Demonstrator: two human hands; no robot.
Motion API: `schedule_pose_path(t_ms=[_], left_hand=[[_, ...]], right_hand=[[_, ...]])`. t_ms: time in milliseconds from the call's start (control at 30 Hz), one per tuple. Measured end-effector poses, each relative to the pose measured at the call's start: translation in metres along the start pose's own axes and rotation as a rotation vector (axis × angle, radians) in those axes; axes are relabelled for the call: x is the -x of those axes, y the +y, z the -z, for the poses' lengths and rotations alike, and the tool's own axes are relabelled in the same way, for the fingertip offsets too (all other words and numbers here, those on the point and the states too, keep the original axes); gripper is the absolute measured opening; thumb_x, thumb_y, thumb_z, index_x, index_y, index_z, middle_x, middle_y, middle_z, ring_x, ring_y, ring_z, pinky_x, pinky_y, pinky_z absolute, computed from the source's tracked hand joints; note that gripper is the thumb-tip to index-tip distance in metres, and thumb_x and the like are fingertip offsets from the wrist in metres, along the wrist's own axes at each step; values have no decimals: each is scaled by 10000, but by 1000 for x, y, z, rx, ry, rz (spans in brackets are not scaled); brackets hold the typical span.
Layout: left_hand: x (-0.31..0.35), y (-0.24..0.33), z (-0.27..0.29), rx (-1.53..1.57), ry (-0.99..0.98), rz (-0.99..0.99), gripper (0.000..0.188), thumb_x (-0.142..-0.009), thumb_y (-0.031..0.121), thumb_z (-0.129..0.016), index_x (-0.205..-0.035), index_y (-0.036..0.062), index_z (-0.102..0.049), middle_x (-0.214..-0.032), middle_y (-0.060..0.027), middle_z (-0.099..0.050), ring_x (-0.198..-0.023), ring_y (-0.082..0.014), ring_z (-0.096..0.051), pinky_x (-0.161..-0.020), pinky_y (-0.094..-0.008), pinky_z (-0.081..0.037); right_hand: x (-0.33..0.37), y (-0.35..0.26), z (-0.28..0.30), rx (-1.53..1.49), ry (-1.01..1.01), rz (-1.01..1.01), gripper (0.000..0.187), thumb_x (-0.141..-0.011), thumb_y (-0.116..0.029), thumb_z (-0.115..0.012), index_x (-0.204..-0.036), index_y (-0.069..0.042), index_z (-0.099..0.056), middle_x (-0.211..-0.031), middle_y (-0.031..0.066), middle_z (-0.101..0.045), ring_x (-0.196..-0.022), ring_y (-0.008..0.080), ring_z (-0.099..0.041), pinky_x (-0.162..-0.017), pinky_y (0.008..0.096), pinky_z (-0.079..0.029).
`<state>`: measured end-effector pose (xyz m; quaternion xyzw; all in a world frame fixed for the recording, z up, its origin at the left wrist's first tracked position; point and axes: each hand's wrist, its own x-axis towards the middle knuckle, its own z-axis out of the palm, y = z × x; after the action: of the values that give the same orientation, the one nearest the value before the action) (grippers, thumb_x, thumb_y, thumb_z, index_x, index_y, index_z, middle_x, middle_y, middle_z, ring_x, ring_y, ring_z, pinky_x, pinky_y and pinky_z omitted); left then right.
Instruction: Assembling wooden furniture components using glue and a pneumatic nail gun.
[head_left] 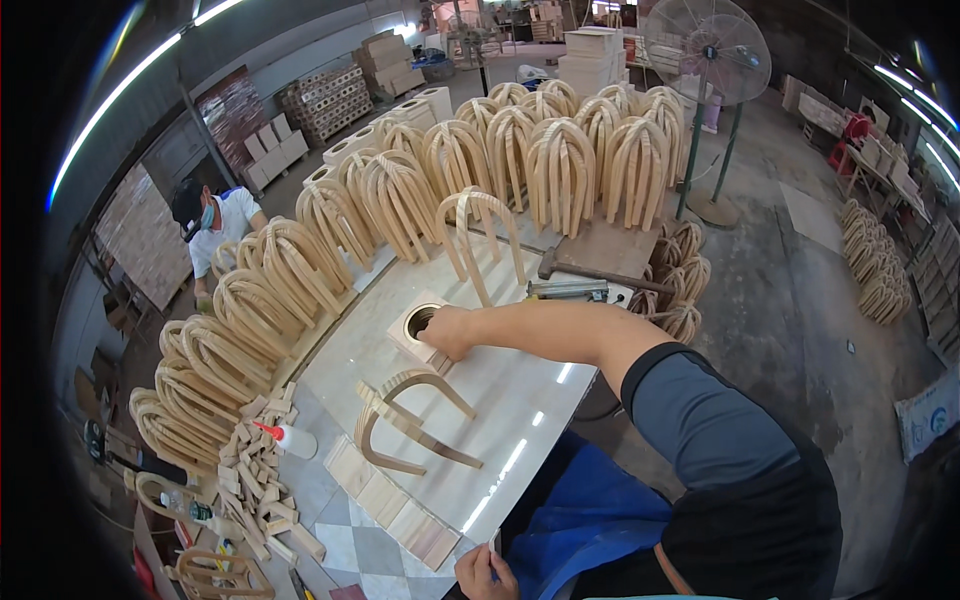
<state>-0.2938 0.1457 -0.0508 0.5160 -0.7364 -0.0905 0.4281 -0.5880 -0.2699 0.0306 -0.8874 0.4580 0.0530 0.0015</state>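
My right hand reaches into the round opening of a pale wooden box on the glossy tabletop. Dark rings line that opening, and the fingertips are hidden inside it. Close to the table's front edge is my left hand, its fingers curled closed; whatever they may hold cannot be made out. Between the hands, a joined pair of bent-wood arches rests on its legs. Beyond the box another bent-wood frame stands upright. A flat wooden board lies along the left side of the tabletop.
Many arched wooden frames line the far and left sides. A hammer and a metal tool lie at right. Wood offcuts surround a red-tipped bottle. A co-worker stands far left; a fan stands behind.
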Motion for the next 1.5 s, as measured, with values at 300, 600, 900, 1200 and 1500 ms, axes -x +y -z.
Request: schedule_pose_path(t_ms=[300, 600, 900, 1200, 1500], left_hand=[[-6, 23, 25, -72, -104, 95, 243, -887, 18, -749, -1128, 32, -768, -1104, -112, -744, -935, -298, -683, -887, -384, -540], [9, 19, 34, -51, -68, 176, 234, -890, 32, -763, -1124, 46, -769, -1117, -98, -748, -948, -280, -687, -885, -374, -537], [17, 13, 41, -70, -21, 174, 232, -891, 61, -787, -1122, 53, -769, -1114, -67, -749, -953, -264, -695, -889, -359, -542], [20, 13, 42, 3, 58, 174, 186, -926, 95, -771, -1108, 58, -761, -1106, -50, -730, -974, -245, -693, -891, -337, -541], [30, 10, 65, 50, 141, 168, 184, -934, 103, -768, -1111, 54, -753, -1114, -54, -716, -987, -237, -686, -906, -335, -533]], right_hand=[[0, -1, -13, -80, 27, -23, 187, -753, -206, -777, -836, -39, -772, -803, 186, -765, -693, 403, -702, -651, 473, -587], [5, 8, 16, -175, 168, -214, 553, -741, -330, -874, -1147, 5, -701, -983, 204, -764, -881, 393, -717, -847, 468, -584], [-9, 2, 67, -994, 311, -318, 474, -759, -304, -895, -1089, 15, -779, -985, 138, -772, -826, 246, -726, -741, 389, -616], [22, -107, 246, -846, 467, 80, 685, -831, -424, -887, -1297, 43, -703, -1077, 157, -770, -925, 247, -730, -861, 331, -573], [-20, -347, 265, -790, 118, 734, 622, -814, -400, -886, -1245, 3, -690, -1098, 148, -732, -1008, 295, -704, -932, 390, -579]])
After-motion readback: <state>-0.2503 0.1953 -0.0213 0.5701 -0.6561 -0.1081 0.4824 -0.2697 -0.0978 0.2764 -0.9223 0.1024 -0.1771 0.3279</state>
